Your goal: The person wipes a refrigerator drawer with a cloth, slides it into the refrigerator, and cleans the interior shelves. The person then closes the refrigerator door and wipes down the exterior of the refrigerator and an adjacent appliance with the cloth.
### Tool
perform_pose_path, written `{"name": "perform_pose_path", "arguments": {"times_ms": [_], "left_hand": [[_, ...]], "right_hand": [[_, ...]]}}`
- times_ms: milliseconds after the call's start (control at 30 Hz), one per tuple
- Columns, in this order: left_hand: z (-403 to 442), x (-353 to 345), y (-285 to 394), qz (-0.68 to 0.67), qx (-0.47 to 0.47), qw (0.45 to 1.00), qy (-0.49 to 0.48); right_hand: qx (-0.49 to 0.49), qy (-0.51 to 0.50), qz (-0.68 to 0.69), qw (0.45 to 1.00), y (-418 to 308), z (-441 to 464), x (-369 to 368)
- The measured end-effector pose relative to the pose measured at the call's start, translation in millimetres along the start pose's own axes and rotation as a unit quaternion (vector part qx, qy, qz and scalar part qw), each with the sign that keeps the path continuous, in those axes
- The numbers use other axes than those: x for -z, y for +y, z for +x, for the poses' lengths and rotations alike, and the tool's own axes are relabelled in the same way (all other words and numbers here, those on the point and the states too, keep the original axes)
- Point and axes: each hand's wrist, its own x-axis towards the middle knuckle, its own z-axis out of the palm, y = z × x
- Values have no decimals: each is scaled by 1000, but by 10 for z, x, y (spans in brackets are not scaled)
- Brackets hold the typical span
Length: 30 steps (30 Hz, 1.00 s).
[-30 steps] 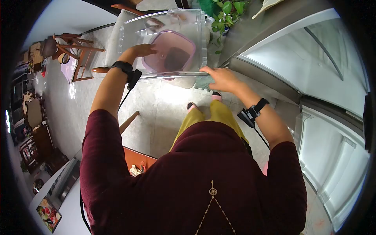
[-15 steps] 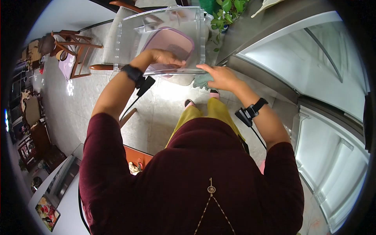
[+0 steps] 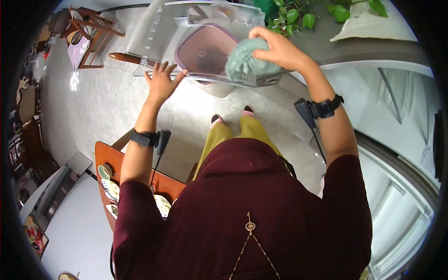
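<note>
Left hand (image 3: 161,86) spread open at near rim of clear bin (image 3: 210,76); contact uncertain. Right hand (image 3: 280,50) curls round green cloth (image 3: 243,58) over bin's right end. Risk: bin skids if cloth drags its lightly steadied rim.

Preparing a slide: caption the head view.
Right hand holding a green cloth at a clear drawer, left hand spread at its near edge.

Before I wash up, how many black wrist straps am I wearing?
2: the left black strap around your left wrist, the right black strap around your right wrist.
</note>
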Motion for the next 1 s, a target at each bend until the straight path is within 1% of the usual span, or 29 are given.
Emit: {"name": "perform_pose_path", "arguments": {"times_ms": [33,67,100,133,167,200,233,267,300,367,400,433,467,500,567,600,633,700,733,767,833,867,900,967,1000], "left_hand": [[-84,10,51,-4,2,1000,2],[-178,28,124,-6,14,999,41],[-253,31,190,-9,27,996,79],[-299,11,238,-16,35,992,116],[-298,-54,204,-20,41,992,117],[-295,-154,156,-49,7,986,159],[-293,-217,114,-79,-27,976,200],[-293,-187,138,-65,-26,977,204],[-301,-184,148,-68,-18,977,203],[-301,-198,137,-72,-26,976,203],[-301,-206,134,-87,-28,971,220],[-301,-209,130,-89,-18,971,221],[-298,-215,127,-100,-20,969,227],[-295,-211,128,-110,-22,966,233],[-290,-223,119,-119,-14,965,234],[-284,-229,120,-119,-16,965,234],[-287,-242,120,-120,-18,965,234],[-289,-246,119,-122,-15,965,230],[-291,-241,127,-121,-12,965,234],[-293,-244,136,-120,-9,964,237],[-286,-249,134,-113,-2,965,237],[-291,-251,134,-104,4,966,236],[-296,-249,128,-104,5,966,236],[-304,-239,107,-100,3,973,207],[-304,-233,108,-101,3,973,208]], "right_hand": [[2,-14,-35,999,-105,167,16],[3,-29,-70,997,-165,334,-5],[4,-34,-74,997,-135,533,-62],[64,-43,-114,991,-50,768,-139],[125,-53,-152,979,31,1003,-223],[128,-59,-154,978,95,1225,-318],[114,-70,-220,966,158,1440,-420],[100,-81,-285,950,233,1625,-531],[104,-89,-287,948,313,1775,-646],[15,-53,-251,967,500,2057,-883],[20,-60,-254,965,605,2179,-1000],[-5,-70,-248,966,742,2295,-1132],[-28,-79,-243,966,764,2352,-1235],[-23,-86,-246,965,786,2386,-1341],[-72,-107,-296,946,655,2320,-1551],[-65,-84,-287,952,583,2268,-1632],[-62,-91,-288,951,568,2267,-1714],[95,-103,-310,940,549,2252,-1844],[127,-99,-267,950,476,2189,-1922],[126,-101,-268,950,431,2140,-1979],[210,-199,-299,909,394,2050,-2054],[245,-195,-267,911,427,1953,-2039],[245,-195,-267,911,457,1909,-1979],[291,-253,-290,876,583,1847,-1844],[295,-262,-283,874,648,1799,-1759]]}}
